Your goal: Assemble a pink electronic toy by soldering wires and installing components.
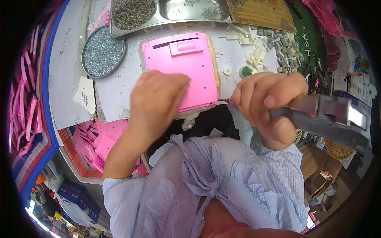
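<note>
A flat pink plastic panel [198, 71] with a long slot, a raised rectangular part and several small holes lies on a padded block on the table in front of me. My left hand [158, 95] is over the panel's near left part, its fingers curled together; what they hold, if anything, is hidden. In my right hand [270, 99] is a dark power screwdriver [329, 119], gripped by its body. Its thin bit points left, and the tip is at the panel's near right corner. Whether it touches a screw there cannot be made out.
A round dish of small screws [104, 51] stands on the left, and a metal tray [170, 22] with springs and small parts at the back. Small white and grey parts [278, 47] lie back right. A basket of pink pieces [99, 142] sits below the table's left edge.
</note>
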`<state>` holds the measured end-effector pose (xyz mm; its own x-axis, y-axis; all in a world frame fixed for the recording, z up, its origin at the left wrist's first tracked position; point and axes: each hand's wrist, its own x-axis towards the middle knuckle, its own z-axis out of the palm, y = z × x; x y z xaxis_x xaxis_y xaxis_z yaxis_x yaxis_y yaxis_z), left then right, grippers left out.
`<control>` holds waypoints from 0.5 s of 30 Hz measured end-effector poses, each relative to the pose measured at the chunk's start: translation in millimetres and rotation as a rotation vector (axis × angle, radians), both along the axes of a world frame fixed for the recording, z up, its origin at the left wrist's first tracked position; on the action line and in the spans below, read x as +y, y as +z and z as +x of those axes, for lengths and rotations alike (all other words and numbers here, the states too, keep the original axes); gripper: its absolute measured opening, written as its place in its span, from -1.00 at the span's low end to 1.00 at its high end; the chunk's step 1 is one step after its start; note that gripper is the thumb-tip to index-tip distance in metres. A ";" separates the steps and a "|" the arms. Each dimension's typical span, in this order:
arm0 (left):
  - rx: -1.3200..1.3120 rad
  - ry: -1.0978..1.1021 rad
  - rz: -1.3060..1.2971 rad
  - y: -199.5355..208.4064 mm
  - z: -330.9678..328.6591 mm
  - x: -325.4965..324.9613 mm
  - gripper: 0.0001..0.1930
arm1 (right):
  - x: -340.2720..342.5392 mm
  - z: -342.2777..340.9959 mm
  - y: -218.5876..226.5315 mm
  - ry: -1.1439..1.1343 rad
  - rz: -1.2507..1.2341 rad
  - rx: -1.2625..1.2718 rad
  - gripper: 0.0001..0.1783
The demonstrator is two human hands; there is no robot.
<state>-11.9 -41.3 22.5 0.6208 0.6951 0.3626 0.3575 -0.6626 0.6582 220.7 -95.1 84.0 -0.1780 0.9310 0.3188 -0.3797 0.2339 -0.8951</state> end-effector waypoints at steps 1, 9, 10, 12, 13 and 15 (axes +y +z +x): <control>0.024 0.059 0.039 -2.3 -2.1 1.9 -0.85 | -2.5 4.5 -9.0 0.042 0.047 0.028 -0.66; 0.020 -0.040 0.098 -22.6 0.5 -1.0 -0.84 | -6.1 -13.3 -30.5 -0.012 0.239 -0.210 -0.79; 0.020 -0.029 0.099 -24.0 -0.1 -2.5 -0.84 | -4.9 -14.4 -35.4 -0.003 0.276 -0.218 -0.79; 0.037 -0.014 0.082 -26.2 -2.3 -6.3 -0.84 | -2.8 -17.4 -45.2 0.031 0.329 -0.207 -0.79; 0.033 -0.020 0.076 -26.0 -0.9 -4.7 -0.85 | -0.6 -18.0 -44.8 0.044 0.340 -0.205 -0.79; 0.031 -0.035 0.059 -24.3 0.0 -4.2 -0.86 | 11.2 -10.0 -30.7 0.117 0.269 -0.117 -0.79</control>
<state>-11.8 -45.5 -1.9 0.6561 0.6507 0.3823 0.3527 -0.7122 0.6070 210.7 -83.9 53.3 -0.3285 0.7874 0.5216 -0.3162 0.4287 -0.8463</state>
